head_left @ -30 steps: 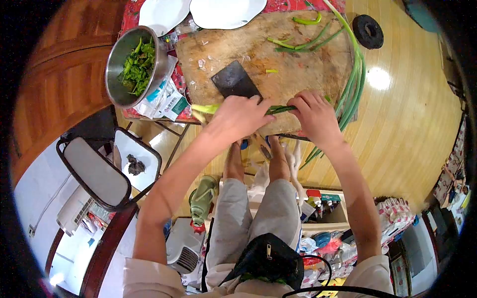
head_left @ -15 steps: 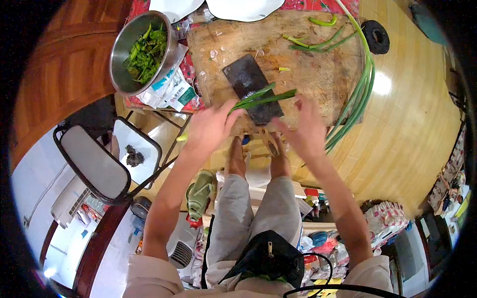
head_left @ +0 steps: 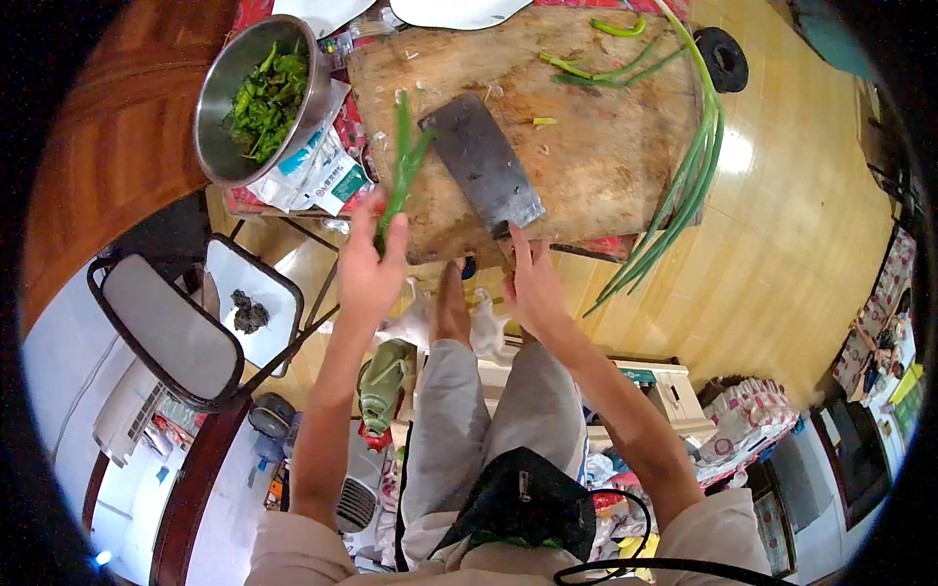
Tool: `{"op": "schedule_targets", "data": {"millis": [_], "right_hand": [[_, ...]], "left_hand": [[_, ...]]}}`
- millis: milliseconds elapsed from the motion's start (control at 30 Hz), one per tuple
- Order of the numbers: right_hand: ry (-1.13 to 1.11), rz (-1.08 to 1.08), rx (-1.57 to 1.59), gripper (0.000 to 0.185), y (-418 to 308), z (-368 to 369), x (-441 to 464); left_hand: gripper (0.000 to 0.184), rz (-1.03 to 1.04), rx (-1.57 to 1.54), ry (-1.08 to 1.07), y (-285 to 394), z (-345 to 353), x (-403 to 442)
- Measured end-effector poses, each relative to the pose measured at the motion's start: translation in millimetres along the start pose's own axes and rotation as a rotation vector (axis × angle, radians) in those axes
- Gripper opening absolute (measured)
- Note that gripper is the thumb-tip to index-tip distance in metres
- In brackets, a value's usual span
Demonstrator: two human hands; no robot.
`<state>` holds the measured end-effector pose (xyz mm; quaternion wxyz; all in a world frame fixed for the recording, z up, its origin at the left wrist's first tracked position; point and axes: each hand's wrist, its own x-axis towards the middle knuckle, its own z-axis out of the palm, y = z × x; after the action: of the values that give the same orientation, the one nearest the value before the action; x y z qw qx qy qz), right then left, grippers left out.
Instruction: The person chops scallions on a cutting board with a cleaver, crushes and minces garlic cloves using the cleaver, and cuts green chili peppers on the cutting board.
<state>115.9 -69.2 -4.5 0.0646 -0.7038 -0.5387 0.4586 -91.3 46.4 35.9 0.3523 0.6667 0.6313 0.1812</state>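
Note:
My left hand (head_left: pixel 374 256) is closed around a bunch of green scallion (head_left: pixel 405 166), which points up over the left part of the wooden cutting board (head_left: pixel 596 146). At the board's near edge, my right hand (head_left: pixel 531 278) has its fingers wrapped at the handle of a cleaver (head_left: pixel 484 161). The dark blade lies over the board, pointing up and to the left. Long green scallions (head_left: pixel 703 156) hang over the board's right edge. Shorter scallion pieces (head_left: pixel 611 73) lie at the back right, and a small cut piece (head_left: pixel 544 121) is right of the blade.
A steel bowl (head_left: pixel 210 127) of green peppers stands left of the board, beside a white packet (head_left: pixel 327 179). White plates (head_left: pixel 459 8) are at the back. A chair (head_left: pixel 171 327) is at the lower left. A white cat (head_left: pixel 489 330) is on the floor near my legs.
My left hand has moved left and turned the scallion bunch upward, away from the blade. My right hand has let go of the scallions and taken hold of the cleaver's handle.

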Motion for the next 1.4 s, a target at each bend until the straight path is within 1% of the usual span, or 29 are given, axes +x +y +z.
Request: {"op": "schedule_targets", "data": {"millis": [33, 67, 100, 133, 167, 200, 233, 267, 300, 333, 400, 433, 567, 633, 667, 700, 733, 767, 800, 867, 1000, 1067, 1100, 1167, 1200, 1267, 1300, 1367, 1400], "right_hand": [[0.090, -0.068, 0.074, 0.078, -2, -8, -6], [0.182, -0.134, 0.144, 0.076, -3, -17, -11], [0.211, -0.129, 0.171, 0.069, -5, -28, -16], [0.212, -0.128, 0.170, 0.069, -5, -33, -18], [0.267, -0.174, 0.261, 0.065, -5, -37, -18], [0.321, -0.219, 0.352, 0.061, -3, -40, -20], [0.239, 0.012, 0.540, 0.053, 7, -32, -24], [0.242, 0.008, 0.540, 0.053, 19, -25, -24], [0.217, 0.053, 0.541, 0.054, 25, -25, -25], [0.191, 0.098, 0.542, 0.055, 30, -26, -26], [0.220, 0.063, 0.551, 0.052, 39, -19, -28], [0.245, 0.030, 0.563, 0.049, 45, -15, -31], [0.284, 0.069, 0.482, 0.043, 54, -17, -38], [0.352, 0.231, 0.448, 0.038, 47, -27, -41], [0.352, 0.232, 0.447, 0.038, 58, -28, -40], [0.422, 0.157, 0.478, 0.040, 75, -27, -38], [0.491, 0.077, 0.511, 0.041, 83, -30, -36], [0.462, 0.098, 0.399, 0.039, 88, -30, -38], [0.592, 0.010, 0.389, 0.038, 94, -29, -27], [0.607, 0.040, 0.489, 0.039, 108, -36, -28], [0.585, 0.042, 0.595, 0.039, 116, -40, -24], [0.543, 0.028, 0.463, 0.041, 109, -39, -27], [0.509, -0.004, 0.385, 0.041, 97, -42, -25], [0.424, -0.017, 0.303, 0.043, 69, -48, -17], [0.452, -0.108, 0.317, 0.042, 69, -37, -9], [0.222, 0.073, 0.427, 0.044, 56, -35, 2], [0.221, 0.075, 0.431, 0.044, 54, -33, 7], [0.280, -0.076, 0.494, 0.044, 51, -31, 15], [0.279, -0.073, 0.495, 0.044, 52, -31, 16]], "left_hand": [[0.033, 0.125, -0.057, 0.190, 2, 1, 2], [0.033, 0.125, -0.060, 0.190, 5, -4, -3], [0.032, -0.072, -0.138, 0.146, 17, -18, -9], [0.030, -0.269, -0.215, 0.099, 22, -27, -12], [0.029, -0.163, -0.158, 0.136, 15, -24, -13], [0.029, -0.162, -0.159, 0.136, 16, -25, -15], [0.030, -0.207, -0.162, 0.009, 21, -26, -18], [0.030, -0.252, -0.161, -0.113, 24, -27, -19], [0.036, -0.126, -0.116, -0.177, 31, -28, -15], [0.036, -0.124, -0.118, -0.176, 30, -24, -17], [0.061, -0.231, -0.519, -0.324, 28, -14, -21], [0.075, -0.189, -0.487, -0.425, 33, -13, -23], [0.073, -0.110, -0.472, -0.432, 39, -4, -20], [0.073, -0.094, -0.392, -0.433, 33, 1, -20], [0.074, -0.068, -0.323, -0.429, 32, 4, -18], [0.074, -0.068, -0.320, -0.427, 37, 3, -16], [0.075, -0.072, -0.176, -0.454, 47, 0, -12], [0.075, -0.073, -0.036, -0.485, 55, 0, -9], [0.075, -0.075, -0.036, -0.484, 59, 2, -8], [0.075, -0.100, 0.129, -0.496, 66, 6, -5], [0.068, -0.089, 0.195, -0.490, 63, 15, -1], [0.061, 0.057, 0.229, -0.443, 60, 18, 0], [0.061, 0.056, 0.232, -0.445, 61, 19, 0], [0.054, 0.235, 0.254, -0.312, 64, 21, 2], [0.054, 0.237, 0.257, -0.314, 62, 24, 2], [0.059, 0.246, 0.266, -0.266, 54, 29, 3], [0.059, 0.246, 0.269, -0.269, 54, 30, 3], [0.064, 0.144, 0.205, -0.273, 54, 34, 3], [0.064, 0.143, 0.205, -0.276, 56, 34, 3]]}}
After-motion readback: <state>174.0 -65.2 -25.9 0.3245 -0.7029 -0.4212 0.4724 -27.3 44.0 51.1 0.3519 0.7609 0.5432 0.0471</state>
